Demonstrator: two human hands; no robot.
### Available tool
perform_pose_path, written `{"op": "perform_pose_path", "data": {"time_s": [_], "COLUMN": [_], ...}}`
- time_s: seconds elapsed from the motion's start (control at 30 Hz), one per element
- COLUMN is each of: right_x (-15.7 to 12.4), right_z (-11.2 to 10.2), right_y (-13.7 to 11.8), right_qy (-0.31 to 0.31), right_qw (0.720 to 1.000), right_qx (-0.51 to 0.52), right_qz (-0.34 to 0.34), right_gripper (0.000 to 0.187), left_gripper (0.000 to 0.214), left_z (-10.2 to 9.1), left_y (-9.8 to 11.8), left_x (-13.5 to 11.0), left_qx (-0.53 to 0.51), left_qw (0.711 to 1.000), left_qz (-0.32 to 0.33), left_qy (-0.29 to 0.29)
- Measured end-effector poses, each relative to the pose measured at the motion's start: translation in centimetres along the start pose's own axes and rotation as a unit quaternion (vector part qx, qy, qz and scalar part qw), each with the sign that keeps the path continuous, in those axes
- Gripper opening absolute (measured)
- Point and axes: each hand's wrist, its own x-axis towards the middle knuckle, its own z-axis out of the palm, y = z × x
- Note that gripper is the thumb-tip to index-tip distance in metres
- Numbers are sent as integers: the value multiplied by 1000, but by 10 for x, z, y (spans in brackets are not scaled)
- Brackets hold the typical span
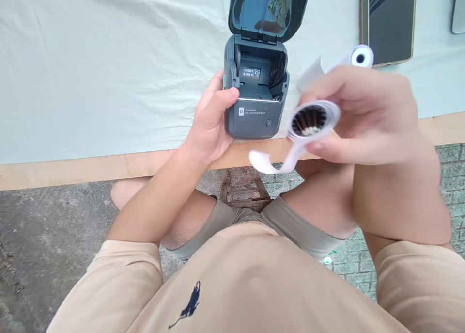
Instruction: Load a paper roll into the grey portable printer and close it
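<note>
Light: bright, even daylight with soft, faint shadows.
Glare: trees mirrored in the glossy printer lid (pixel 267 10).
Blur: right hand (pixel 366 115) and paper roll (pixel 314 122) smeared.

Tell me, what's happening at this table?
A seated person grips a small grey printer on the cloth-covered table with the left hand. The printer's lid stands open and no roll sits inside. The right hand holds a paper roll just right of the printer, a loose strip curling down from it. A second roll shows behind that hand; I cannot tell if it is held or lying there. A laptop lies further back.
</note>
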Motion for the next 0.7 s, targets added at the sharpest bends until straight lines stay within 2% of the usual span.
{"op": "perform_pose_path", "data": {"time_s": [0.07, 0.17, 0.27, 0.37, 0.5, 0.63, 0.7], "right_x": [10, 21, 27, 29, 31, 31, 30], "right_z": [7, 12, 17, 22, 26, 24, 24], "right_y": [2, 9, 14, 17, 21, 24, 23], "right_qy": [44, 84, 109, 119, 117, 157, 161], "right_qw": [991, 944, 901, 880, 882, 883, 884], "right_qx": [-125, -318, -417, -448, -445, -442, -439], "right_qz": [-2, -10, 46, 99, 105, 22, -26], "right_gripper": [20, 20, 27, 31, 28, 47, 45], "left_gripper": [17, 22, 29, 31, 35, 32, 35], "left_z": [0, -1, -3, -5, -6, -6, -8], "left_y": [-2, -5, -7, -8, -9, -6, -4], "left_x": [-1, -2, -3, -3, -3, 0, 1], "left_qx": [5, 23, 35, 37, 33, 13, 12], "left_qw": [1000, 999, 999, 999, 999, 1000, 1000], "left_qz": [14, 33, 29, 30, 33, 18, 6], "left_qy": [-2, -1, 1, 0, -18, -12, -16]}}
